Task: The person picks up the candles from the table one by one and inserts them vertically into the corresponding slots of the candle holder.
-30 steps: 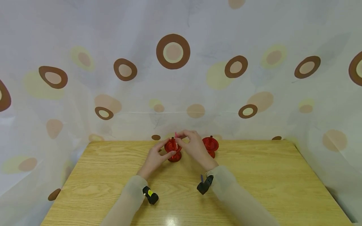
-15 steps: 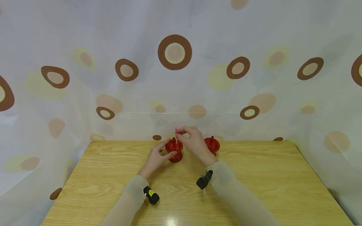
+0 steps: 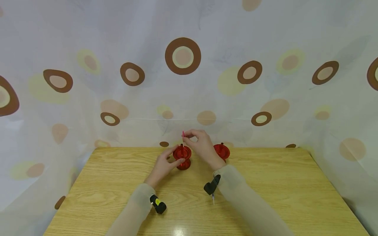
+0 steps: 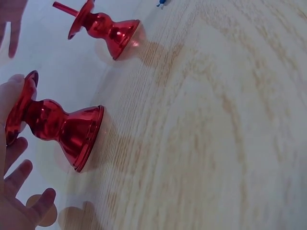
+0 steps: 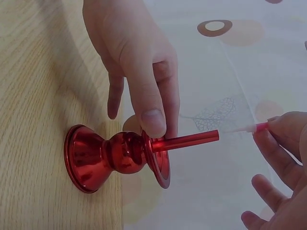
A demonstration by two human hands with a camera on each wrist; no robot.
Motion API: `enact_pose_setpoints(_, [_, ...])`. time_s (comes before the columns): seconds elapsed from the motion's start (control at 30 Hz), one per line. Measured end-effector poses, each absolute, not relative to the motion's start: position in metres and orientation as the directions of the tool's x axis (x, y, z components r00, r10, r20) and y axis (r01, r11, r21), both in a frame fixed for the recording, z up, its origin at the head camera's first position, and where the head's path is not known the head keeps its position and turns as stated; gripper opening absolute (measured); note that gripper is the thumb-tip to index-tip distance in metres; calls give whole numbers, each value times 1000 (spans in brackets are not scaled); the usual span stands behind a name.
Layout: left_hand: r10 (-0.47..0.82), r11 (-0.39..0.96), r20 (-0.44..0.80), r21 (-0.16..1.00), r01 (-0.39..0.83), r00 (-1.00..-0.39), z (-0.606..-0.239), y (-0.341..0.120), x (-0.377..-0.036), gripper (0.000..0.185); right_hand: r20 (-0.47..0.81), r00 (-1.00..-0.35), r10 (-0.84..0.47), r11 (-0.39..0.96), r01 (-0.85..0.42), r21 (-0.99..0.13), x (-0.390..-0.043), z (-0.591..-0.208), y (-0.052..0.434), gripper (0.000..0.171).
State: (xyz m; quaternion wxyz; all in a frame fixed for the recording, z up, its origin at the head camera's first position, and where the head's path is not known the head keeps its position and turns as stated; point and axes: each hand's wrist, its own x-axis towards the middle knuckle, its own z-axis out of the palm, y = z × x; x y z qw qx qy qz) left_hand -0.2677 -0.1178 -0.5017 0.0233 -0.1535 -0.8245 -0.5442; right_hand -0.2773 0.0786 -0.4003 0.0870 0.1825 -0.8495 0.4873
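My left hand [image 3: 163, 165] holds a shiny red candle holder [image 5: 91, 160] by its dish, thumb on the near rim and fingers behind. The holder stands upright on the table, with a thin red tube [image 5: 189, 141] rising from its dish. Above it, my right hand [image 3: 202, 144] pinches a thin stick [image 5: 259, 127] by its pink end between thumb and forefinger. The stick's pale, narrow tip points down at the tube's top and appears right by its mouth in the right wrist view. A second red candle holder [image 4: 103, 26] stands to the right, partly hidden by my right hand in the head view.
A similar small stick with a blue part and white tip [image 3: 213, 199] lies on the wooden table [image 3: 280, 190], below my right wrist. A patterned cloth [image 3: 183, 98] hangs close behind both holders and along the sides.
My right hand has risen a little with the pink-ended stick, lifting it higher over the tube. My left hand keeps its grip on the holder. The blue stick shows more beside the right wrist.
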Motion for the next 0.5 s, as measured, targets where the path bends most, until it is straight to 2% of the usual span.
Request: enact_pose_setpoints(0.5, [239, 381, 223, 874, 303, -945, -504, -120, -268, 68, 328, -922, -208, 458, -388, -800, -280, -403, 73, 14])
